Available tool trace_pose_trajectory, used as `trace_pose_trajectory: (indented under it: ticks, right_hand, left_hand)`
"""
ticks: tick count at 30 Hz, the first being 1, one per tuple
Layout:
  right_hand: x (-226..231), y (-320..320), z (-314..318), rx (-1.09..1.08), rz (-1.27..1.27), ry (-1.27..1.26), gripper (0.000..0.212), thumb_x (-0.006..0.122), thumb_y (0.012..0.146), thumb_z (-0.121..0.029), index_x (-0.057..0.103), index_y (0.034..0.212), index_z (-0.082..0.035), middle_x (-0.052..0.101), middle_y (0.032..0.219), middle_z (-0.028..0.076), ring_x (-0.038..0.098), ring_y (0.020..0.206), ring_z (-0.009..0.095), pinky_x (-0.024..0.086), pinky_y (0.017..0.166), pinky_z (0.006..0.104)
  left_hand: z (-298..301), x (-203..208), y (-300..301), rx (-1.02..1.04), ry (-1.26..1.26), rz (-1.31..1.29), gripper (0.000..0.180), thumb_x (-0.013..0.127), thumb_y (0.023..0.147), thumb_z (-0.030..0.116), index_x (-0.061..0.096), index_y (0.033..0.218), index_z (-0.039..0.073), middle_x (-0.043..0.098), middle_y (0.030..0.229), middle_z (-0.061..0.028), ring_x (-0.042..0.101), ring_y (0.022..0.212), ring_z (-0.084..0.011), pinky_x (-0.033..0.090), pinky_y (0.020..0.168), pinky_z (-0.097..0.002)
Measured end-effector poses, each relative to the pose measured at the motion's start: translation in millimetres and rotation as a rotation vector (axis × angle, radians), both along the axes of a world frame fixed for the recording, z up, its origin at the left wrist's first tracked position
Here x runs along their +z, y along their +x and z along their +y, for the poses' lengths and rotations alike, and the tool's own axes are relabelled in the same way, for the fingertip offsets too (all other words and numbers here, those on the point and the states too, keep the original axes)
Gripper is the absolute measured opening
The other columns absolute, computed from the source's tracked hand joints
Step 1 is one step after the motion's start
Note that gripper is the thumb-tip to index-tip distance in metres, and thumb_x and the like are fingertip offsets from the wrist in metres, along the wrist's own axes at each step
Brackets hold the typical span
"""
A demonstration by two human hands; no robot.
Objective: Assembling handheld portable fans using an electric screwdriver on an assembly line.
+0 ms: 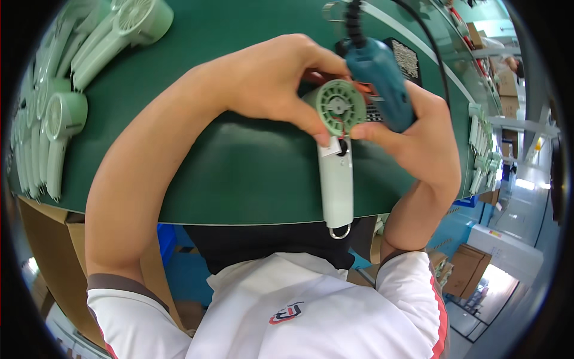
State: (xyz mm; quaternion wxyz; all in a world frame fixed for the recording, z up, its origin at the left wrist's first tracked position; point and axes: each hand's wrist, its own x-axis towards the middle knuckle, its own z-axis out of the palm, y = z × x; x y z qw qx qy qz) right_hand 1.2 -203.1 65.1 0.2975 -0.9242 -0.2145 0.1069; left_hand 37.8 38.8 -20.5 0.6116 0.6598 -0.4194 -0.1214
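In the middle of the bench lies a handheld fan (338, 185) with a white handle and a round pale-green head, its handle toward me and a metal ring at the end. The head's open side faces up, showing its ribbed inside and a red wire near the neck. My left hand (284, 84) is closed around the left of the head, thumb at a small white tag by the neck. A teal electric screwdriver (382, 84) sits tilted in my right hand (421, 140), whose thumb presses the head's lower right edge. The screwdriver's tip is hidden.
Many pale-green fans (63, 116) are piled along the bench's left side. Several fan parts (481, 143) lie at the right edge. Beyond the screwdriver is a black tray of small screws (406, 60). A dark cable (433, 36) runs overhead. A cardboard box (54, 257) stands below left.
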Motion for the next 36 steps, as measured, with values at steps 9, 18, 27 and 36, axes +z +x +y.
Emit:
trace_pose_trajectory:
  ticks: [9, 18, 27, 36]
  right_hand:
    - [14, 1, -7, -0.157, 0.073, 0.223, 0.039, 0.091, 0.076, -0.011, 0.076, 0.111, -0.003, 0.074, 0.086, 0.003, 0.059, 0.053, 0.006, 0.044, 0.045, 0.0219]
    - [46, 52, -55, 0.150, -0.208, 1.336, 0.041, 0.049, 0.111, -0.034, 0.067, 0.115, 0.002, 0.057, 0.078, 0.005, 0.045, 0.052, 0.011, 0.038, 0.050, 0.0300]
    - [-15, 50, -44, -0.152, -0.509, 1.338, 0.024, 0.062, 0.103, -0.020, 0.070, 0.102, 0.003, 0.061, 0.069, 0.008, 0.054, 0.050, 0.019, 0.045, 0.049, 0.0368]
    - [-7, 43, -5, -0.494, -0.481, 1.327, 0.023, 0.070, 0.100, -0.016, 0.066, 0.094, 0.006, 0.058, 0.063, 0.007, 0.054, 0.043, 0.016, 0.046, 0.042, 0.0320]
  left_hand:
    - [2, 16, -3, 0.010, 0.154, 0.037, 0.076, 0.095, 0.066, 0.015, 0.064, 0.134, 0.000, 0.072, 0.118, -0.0119, 0.068, 0.110, -0.0205, 0.051, 0.103, -0.0362]
    - [-9, 16, -8, 0.050, 0.177, -0.125, 0.071, 0.095, 0.066, 0.021, 0.068, 0.129, 0.003, 0.072, 0.117, -0.0113, 0.068, 0.109, -0.0273, 0.051, 0.100, -0.0384]
    - [-15, 14, -8, 0.075, 0.163, -0.238, 0.070, 0.094, 0.066, 0.021, 0.067, 0.128, 0.003, 0.070, 0.117, -0.0137, 0.065, 0.107, -0.0323, 0.052, 0.096, -0.0408]
    - [-19, 12, -9, 0.062, 0.173, -0.266, 0.070, 0.093, 0.067, 0.021, 0.065, 0.128, -0.001, 0.070, 0.115, -0.0157, 0.067, 0.105, -0.0346, 0.053, 0.093, -0.0419]
